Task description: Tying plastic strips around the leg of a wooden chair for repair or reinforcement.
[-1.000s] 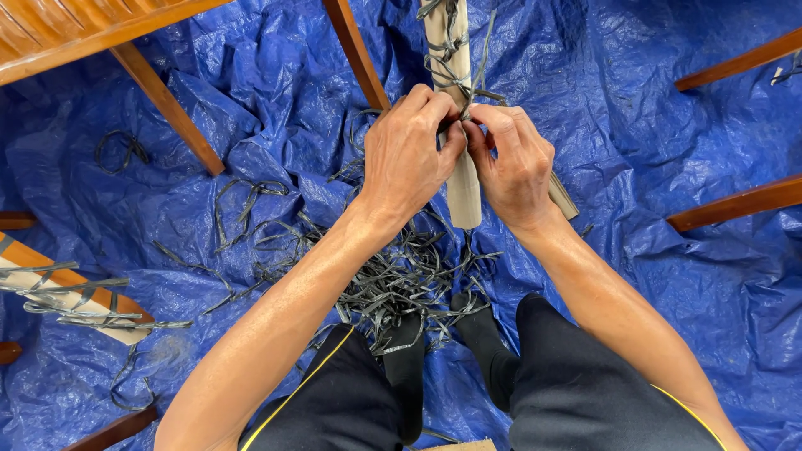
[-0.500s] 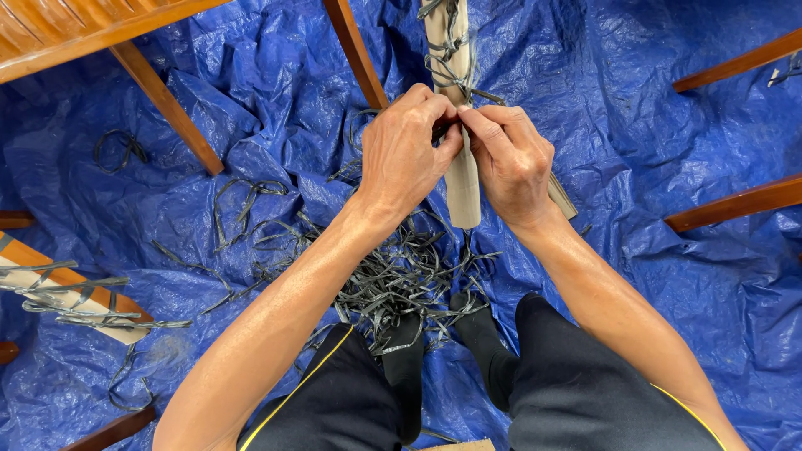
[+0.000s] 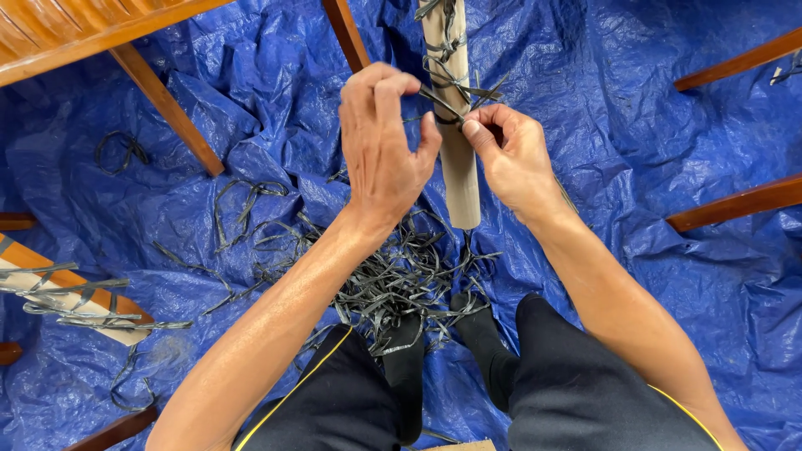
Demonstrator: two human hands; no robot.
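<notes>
Left hand (image 3: 383, 142) raised just left of a pale wooden post (image 3: 455, 142), thumb and forefinger pinched together on a thin dark plastic strip (image 3: 441, 102) running across to the post. Right hand (image 3: 511, 159) just right of the post, thumb and fingers closed on the same strip close against the wood. More dark strips wound and knotted around the post higher up, near the top edge of the blue tarp (image 3: 635, 142). Post slanting down toward the person, lower end hanging above a heap of cut strips (image 3: 393, 280) lying in the middle of the tarp, in front of black-trousered knees. Loose strip loops scattered further left on the tarp. Brown wooden leg (image 3: 167, 108) slanting from a slatted wooden seat at the top left corner; another brown leg just left of the post. Two brown wooden rails (image 3: 735, 205) along the right edge. Second strip-wrapped pale piece (image 3: 75, 305) lying at the left edge.
</notes>
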